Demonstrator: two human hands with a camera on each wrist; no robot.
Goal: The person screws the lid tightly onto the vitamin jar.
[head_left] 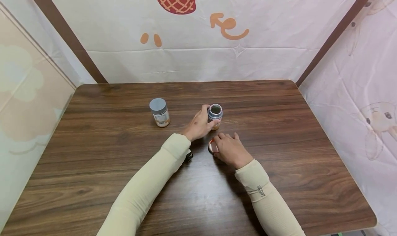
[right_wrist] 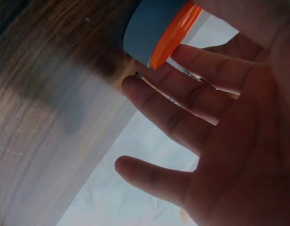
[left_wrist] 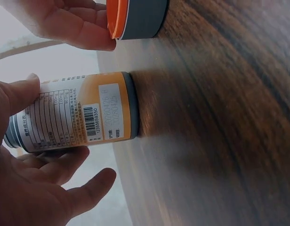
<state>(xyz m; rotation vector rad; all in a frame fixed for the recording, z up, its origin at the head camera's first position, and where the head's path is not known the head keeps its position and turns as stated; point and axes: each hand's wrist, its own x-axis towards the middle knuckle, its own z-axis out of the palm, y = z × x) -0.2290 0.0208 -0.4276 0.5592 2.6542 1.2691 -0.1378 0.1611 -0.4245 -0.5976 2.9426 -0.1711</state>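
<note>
One open jar (head_left: pixel 216 116): at the table's centre, a little toward one o'clock, mouth up and dark inside, roughly upright; whether its base touches the wood cannot be told. Its white-and-orange label (left_wrist: pixel 91 110) carries a barcode and a printed chart.
Left hand (head_left: pixel 199 125): comes in from eight o'clock and is clamped on the open jar, thumb along one side, fingers round the other; the little finger stands away from it.
Lid (head_left: pixel 212 145): just off the open jar's six o'clock, apart from it, grey outside and orange inside, its hollow side turned toward the right hand.
Right hand (head_left: pixel 230 148): at the open jar's five o'clock, pinching the lid's rim between thumb and fingertips, with the outer fingers spread clear.
Capped jar (head_left: pixel 160 112): at nine o'clock from the open jar, well apart, upright on the table, with a grey top and a similar label.
Table (head_left: pixel 93 160): dark wood grain, a bright patch of glare at six o'clock.
Sleeves (head_left: pixel 158 174): cream, reaching in from seven and five o'clock; the right one bears dark lettering.
Cloth (head_left: pixel 124 63): pale, hung beyond the table's twelve o'clock edge, with red and orange prints.
</note>
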